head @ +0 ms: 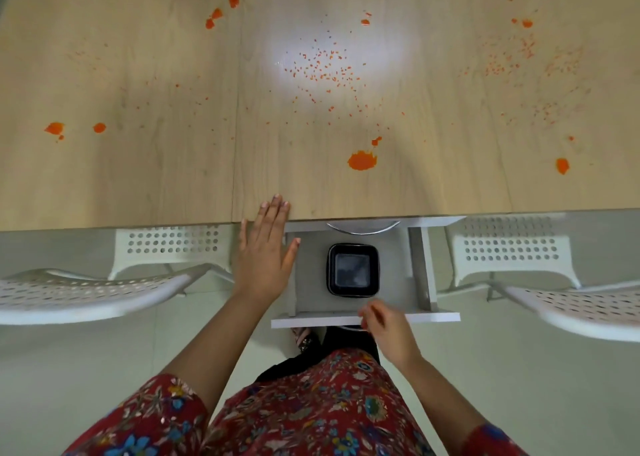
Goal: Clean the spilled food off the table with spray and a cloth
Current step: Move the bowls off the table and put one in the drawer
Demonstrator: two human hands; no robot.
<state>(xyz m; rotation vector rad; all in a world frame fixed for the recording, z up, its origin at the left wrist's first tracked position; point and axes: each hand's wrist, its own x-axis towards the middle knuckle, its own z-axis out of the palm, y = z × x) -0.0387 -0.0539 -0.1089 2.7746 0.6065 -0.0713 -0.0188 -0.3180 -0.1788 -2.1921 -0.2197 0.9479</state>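
Resting our left grip [266, 258] flat, fingers straight, on the near edge of the desk [138, 178], we see our right grip [388, 331] blurred at the front of the open drawer [311, 282]; we cannot tell whether it holds it. Orange spilled food [362, 160] dots the desk edge to edge.

I am looking down on the table [138, 185], with food bits [362, 160] lying all over it from 10 to 2 o'clock. A drawer [398, 282] is sticking out under its near edge at 6 o'clock, holding a box [353, 270]. The left chair [86, 293] is standing at 8 o'clock, the right chair [571, 303] at 4.
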